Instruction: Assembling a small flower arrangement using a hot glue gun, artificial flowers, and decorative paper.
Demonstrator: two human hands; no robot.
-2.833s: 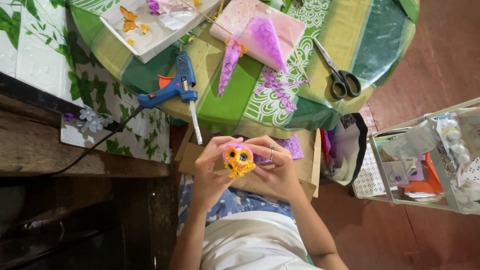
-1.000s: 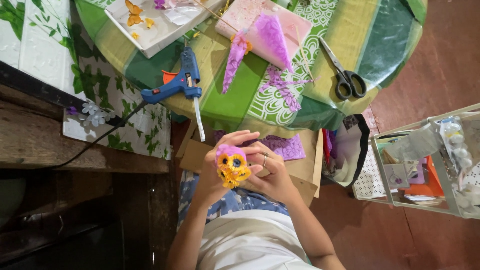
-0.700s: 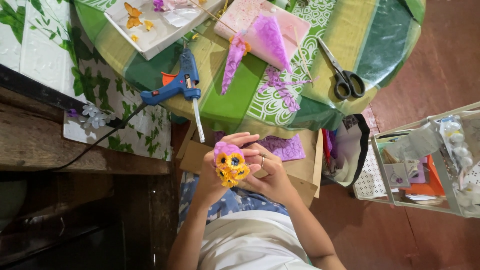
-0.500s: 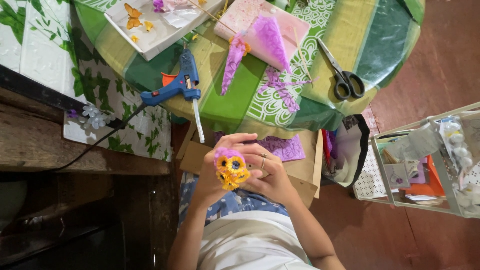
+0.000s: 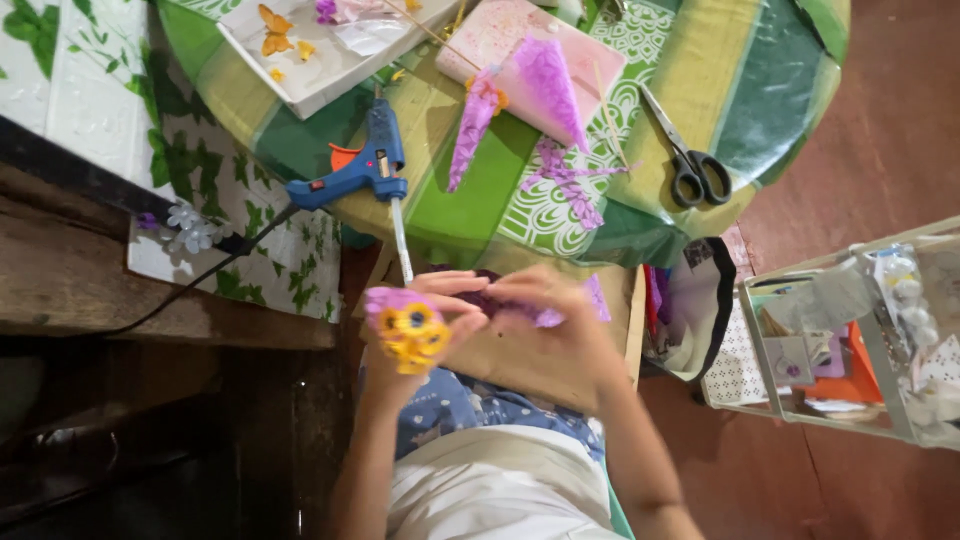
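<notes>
A person's left hand (image 5: 400, 360) grips a small yellow-and-purple paper flower (image 5: 408, 330) above the lap, fingers closed around it, while the right hand (image 5: 545, 335) meets it from beside, fingertips pinched at the flower's edge. Just beyond, on the green striped round table (image 5: 760, 90), lie a blue glue gun (image 5: 350, 170), purple paper cones (image 5: 545, 85), scissors (image 5: 685, 160) and a white tray (image 5: 320, 75)

Yellow-purple flower (image 5: 408, 332) in left hand (image 5: 400, 350)
</notes>
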